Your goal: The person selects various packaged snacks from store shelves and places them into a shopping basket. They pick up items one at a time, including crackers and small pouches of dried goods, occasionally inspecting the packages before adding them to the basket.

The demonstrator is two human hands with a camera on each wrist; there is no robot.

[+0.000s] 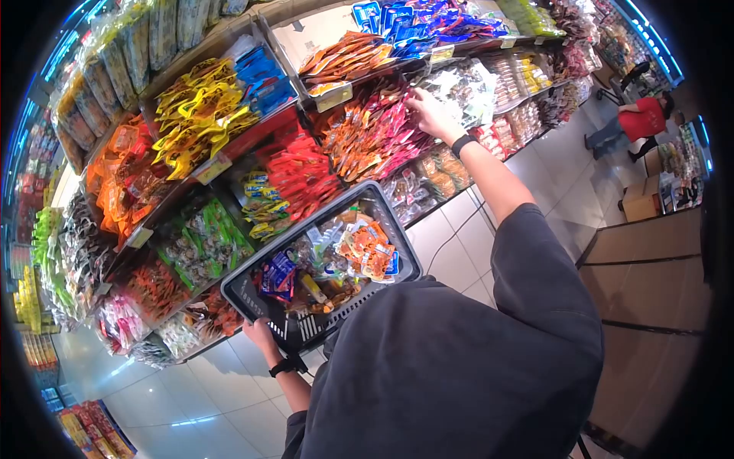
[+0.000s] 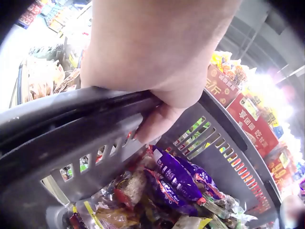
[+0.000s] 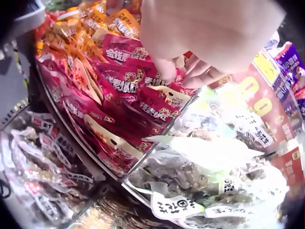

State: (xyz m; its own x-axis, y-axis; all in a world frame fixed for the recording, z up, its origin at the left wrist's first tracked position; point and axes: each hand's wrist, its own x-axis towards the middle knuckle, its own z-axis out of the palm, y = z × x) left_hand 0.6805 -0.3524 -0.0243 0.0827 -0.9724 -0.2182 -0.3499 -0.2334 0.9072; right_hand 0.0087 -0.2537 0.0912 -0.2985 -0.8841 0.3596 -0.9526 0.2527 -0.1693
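My left hand [image 1: 262, 336] grips the rim of a dark grey shopping basket [image 1: 233, 284]; in the left wrist view its thumb [image 2: 159, 123] comes over the rim on the inside. Purple packets [image 2: 176, 179] and other small bagged snacks lie in the basket, with orange-and-white packets [image 1: 368, 249] at its far right. My right hand [image 1: 432, 113] reaches into the shelf at the magenta packets [image 3: 125, 81]. In the right wrist view its fingers [image 3: 200, 71] are bent down at those packets' edge; whether they pinch one is hidden.
Orange packets [image 3: 90, 28] stand left of the magenta ones, and clear bags with white labels [image 3: 205, 167] fill the compartment to the right. Yellow packets [image 1: 202, 115] and red packets [image 1: 298, 168] fill other bins. A person in a red top [image 1: 642, 118] is at the far right.
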